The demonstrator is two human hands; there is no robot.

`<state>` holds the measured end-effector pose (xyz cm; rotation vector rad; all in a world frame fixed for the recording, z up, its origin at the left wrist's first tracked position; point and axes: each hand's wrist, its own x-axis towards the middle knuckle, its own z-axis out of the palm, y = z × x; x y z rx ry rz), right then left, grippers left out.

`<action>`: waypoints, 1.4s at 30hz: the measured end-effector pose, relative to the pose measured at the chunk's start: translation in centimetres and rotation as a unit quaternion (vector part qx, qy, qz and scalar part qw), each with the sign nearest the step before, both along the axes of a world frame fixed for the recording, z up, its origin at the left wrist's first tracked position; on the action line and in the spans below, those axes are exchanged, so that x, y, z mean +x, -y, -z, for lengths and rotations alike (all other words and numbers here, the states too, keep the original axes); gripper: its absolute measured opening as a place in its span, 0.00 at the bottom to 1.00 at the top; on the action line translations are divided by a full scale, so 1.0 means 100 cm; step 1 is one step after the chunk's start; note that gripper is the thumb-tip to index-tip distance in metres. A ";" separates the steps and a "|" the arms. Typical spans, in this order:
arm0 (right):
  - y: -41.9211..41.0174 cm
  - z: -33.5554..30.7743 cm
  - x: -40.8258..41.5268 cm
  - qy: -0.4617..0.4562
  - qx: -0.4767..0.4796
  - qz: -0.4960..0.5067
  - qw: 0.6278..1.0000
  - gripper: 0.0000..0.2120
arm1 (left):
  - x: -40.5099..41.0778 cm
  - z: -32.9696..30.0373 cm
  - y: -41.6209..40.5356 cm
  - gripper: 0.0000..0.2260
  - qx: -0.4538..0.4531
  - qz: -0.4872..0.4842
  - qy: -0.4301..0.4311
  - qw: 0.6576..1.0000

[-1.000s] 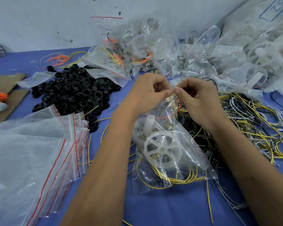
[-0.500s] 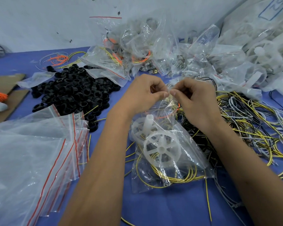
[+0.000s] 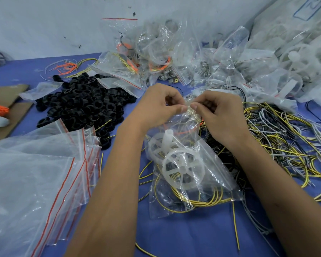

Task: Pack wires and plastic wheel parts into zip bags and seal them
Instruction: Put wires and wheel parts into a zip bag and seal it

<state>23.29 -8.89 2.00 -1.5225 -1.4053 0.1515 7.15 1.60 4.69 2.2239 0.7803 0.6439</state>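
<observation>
The top edge of a clear zip bag is pinched between the curled thumb and fingers of the left hand and of the right hand, thumb tips nearly meeting. Inside the bag, white plastic wheel parts and yellow wires are seen. The bag rests on the blue table. Left of the bag, empty zip bags are stacked; beyond these, black rings are heaped. Right of the bag, loose wires are tangled.
</observation>
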 end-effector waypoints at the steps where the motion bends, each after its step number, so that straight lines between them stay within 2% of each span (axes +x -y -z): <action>1: 0.000 0.000 0.000 0.003 0.003 0.005 1.000 0.02 | -0.002 0.000 -0.001 0.04 -0.002 -0.007 0.003 1.000; 7: -0.001 0.001 -0.001 0.023 0.004 0.017 1.000 0.03 | -0.007 0.004 -0.005 0.05 -0.001 -0.020 -0.003 1.000; 12: 0.001 0.001 0.000 -0.008 -0.022 -0.010 1.000 0.03 | -0.003 0.002 -0.005 0.04 0.004 -0.005 -0.023 1.000; 24: 0.002 0.001 -0.001 0.038 -0.018 -0.005 0.999 0.02 | -0.004 0.007 -0.005 0.02 0.014 0.013 -0.013 1.000; 28: 0.002 -0.001 -0.002 0.017 -0.029 -0.046 0.998 0.03 | -0.002 0.006 -0.003 0.05 0.007 0.025 0.009 1.000; 32: 0.003 -0.002 -0.001 0.011 0.007 -0.050 0.999 0.03 | -0.002 0.003 -0.001 0.05 0.001 0.001 0.047 0.999; 39: 0.004 -0.002 -0.001 0.048 0.000 -0.029 0.998 0.04 | -0.009 0.000 -0.004 0.04 0.002 -0.001 0.009 1.000; 42: 0.005 -0.002 -0.002 0.025 -0.007 -0.037 0.999 0.03 | -0.006 -0.001 -0.001 0.05 0.018 -0.007 0.003 1.000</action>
